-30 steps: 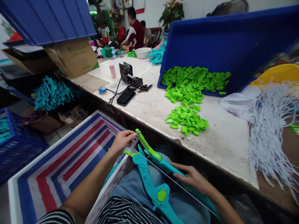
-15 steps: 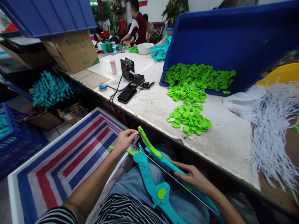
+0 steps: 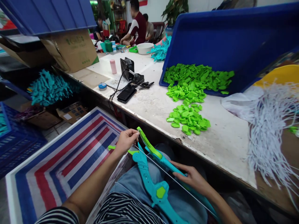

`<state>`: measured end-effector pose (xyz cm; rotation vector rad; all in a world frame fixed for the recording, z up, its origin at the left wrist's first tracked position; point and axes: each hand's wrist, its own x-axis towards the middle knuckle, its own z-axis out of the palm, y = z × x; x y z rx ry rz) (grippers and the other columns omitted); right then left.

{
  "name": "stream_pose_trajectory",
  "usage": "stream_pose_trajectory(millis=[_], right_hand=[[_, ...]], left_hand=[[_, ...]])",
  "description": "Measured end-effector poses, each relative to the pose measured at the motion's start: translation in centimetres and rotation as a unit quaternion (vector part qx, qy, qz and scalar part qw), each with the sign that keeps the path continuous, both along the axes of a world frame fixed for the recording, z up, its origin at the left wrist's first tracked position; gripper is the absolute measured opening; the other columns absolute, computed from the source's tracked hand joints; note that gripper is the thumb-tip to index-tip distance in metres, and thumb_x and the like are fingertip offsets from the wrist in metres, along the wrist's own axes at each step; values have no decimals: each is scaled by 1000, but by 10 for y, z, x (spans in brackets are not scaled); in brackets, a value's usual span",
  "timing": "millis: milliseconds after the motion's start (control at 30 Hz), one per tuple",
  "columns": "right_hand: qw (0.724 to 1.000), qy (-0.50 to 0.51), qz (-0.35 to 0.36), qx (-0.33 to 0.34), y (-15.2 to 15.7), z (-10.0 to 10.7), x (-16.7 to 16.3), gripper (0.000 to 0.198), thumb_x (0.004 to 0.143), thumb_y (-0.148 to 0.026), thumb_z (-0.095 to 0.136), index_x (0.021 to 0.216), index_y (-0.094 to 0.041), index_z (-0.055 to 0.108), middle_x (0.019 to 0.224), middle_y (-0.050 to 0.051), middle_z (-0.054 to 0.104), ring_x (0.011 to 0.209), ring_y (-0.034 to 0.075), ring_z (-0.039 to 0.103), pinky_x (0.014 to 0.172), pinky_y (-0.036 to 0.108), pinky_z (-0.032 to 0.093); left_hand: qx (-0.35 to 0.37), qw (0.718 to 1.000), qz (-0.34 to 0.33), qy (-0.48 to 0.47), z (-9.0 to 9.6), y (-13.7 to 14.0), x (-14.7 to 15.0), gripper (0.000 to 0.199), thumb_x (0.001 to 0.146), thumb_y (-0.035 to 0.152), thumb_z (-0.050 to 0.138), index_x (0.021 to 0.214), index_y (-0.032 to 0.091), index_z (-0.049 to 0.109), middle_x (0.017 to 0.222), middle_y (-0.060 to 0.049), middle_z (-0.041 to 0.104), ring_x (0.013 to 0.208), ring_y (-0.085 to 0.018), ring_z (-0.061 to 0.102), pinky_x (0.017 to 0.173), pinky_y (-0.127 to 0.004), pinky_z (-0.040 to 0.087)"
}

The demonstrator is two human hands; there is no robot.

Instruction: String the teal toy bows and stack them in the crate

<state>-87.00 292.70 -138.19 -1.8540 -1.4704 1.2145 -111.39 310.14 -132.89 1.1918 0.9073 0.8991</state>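
A teal toy bow with a lime-green limb tip lies across my lap below the table edge. My left hand pinches the white bowstring at the green tip. My right hand grips the bow's teal limb lower down. A second teal bow with a green hexagon piece rests on my lap under the string. Loose green plastic pieces lie heaped on the white table just beyond.
A tilted blue bin spills more green pieces. White strings pile at the right by a yellow tub. A striped woven bag stands open at my left. A small fan, phone and people sit farther back.
My left hand has stayed at the bow's green tip, shifting slightly on the string. The view has drifted a little; the right hand keeps its hold.
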Motion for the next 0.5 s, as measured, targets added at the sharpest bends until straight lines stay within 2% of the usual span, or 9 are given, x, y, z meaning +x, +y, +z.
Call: stream_pose_trajectory(millis=[367,500], right_hand=[[1000,-2,2,-14,2,-1,0,74,73,-65,59,127,-16,59,129,10,58,120,34,53,102,41,42],[1000,-4,3,-14,1,-1,0,75,72,-67,59,128,-16,58,129,10,58,120,34,53,103,42,42]], left_hand=[[23,997,-49,56,-1,2,-6,25,62,38,65,64,13,65,43,4,50,40,-8,43,43,-20,32],[35,996,-46,65,2,3,-8,26,64,39,64,64,13,65,44,5,49,41,-7,40,42,-20,28]])
